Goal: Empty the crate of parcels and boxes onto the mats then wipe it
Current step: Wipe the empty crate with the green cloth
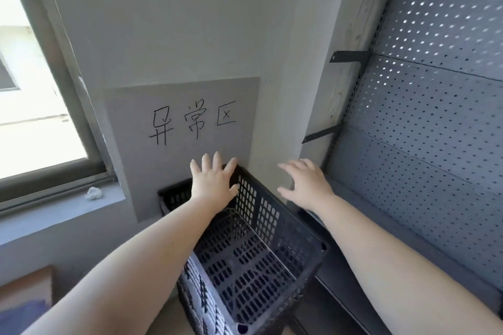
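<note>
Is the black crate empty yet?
Empty, as far as visible: the black crate shows only bare perforated floor and walls; the left arm hides one corner.

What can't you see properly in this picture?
All in the head view:
- Crate: its near end is cut off by the bottom edge, its left wall hidden behind the left arm.
- Whether the left hand touches the far rim is unclear.
- White lump on the sill: too small to identify.
- Brown thing at bottom left: cut off by the edge.

I count one black crate (245,253) under my hands, holding nothing. Two hands: left hand (212,182), right hand (307,185). One paper sign (185,106) above them, one crumpled wad (94,193) left of them.
</note>
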### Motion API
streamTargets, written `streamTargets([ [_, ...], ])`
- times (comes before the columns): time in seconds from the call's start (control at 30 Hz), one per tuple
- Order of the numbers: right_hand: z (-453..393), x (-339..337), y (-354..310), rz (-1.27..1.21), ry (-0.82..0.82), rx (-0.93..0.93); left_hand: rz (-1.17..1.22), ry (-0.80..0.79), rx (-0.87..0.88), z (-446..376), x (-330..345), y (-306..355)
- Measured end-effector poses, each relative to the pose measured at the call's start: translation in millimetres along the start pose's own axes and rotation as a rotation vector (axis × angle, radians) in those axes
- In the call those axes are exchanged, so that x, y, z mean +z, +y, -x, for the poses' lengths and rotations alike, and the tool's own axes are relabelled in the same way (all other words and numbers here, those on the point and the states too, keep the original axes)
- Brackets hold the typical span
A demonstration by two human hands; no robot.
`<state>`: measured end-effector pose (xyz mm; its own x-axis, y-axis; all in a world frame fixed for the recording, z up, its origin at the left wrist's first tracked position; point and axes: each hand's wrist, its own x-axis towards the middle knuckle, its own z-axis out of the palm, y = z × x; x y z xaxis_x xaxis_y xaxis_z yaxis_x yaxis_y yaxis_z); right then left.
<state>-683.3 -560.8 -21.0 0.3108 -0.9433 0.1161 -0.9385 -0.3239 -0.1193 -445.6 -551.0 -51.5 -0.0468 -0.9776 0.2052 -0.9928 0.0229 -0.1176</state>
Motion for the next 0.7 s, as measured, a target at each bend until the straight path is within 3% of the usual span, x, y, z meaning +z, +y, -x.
streamTargets([
  [0.3, -73, 95, 37, -0.022, -0.284, -0.150, -0.013, -0.249, -0.286, 17, 99, 12],
  [0.5, -99, 144, 67, -0.266, -0.382, -0.218, 0.181, -0.444, -0.601, 39, 130, 33],
  [0.6, -113, 162, 76, -0.198, -0.394, -0.294, 0.261, -0.494, -0.730, 53, 137, 38],
  [0.7, -121, 180, 78, -0.225, -0.514, -0.226, 0.377, -0.482, -0.855, 64, 139, 45],
])
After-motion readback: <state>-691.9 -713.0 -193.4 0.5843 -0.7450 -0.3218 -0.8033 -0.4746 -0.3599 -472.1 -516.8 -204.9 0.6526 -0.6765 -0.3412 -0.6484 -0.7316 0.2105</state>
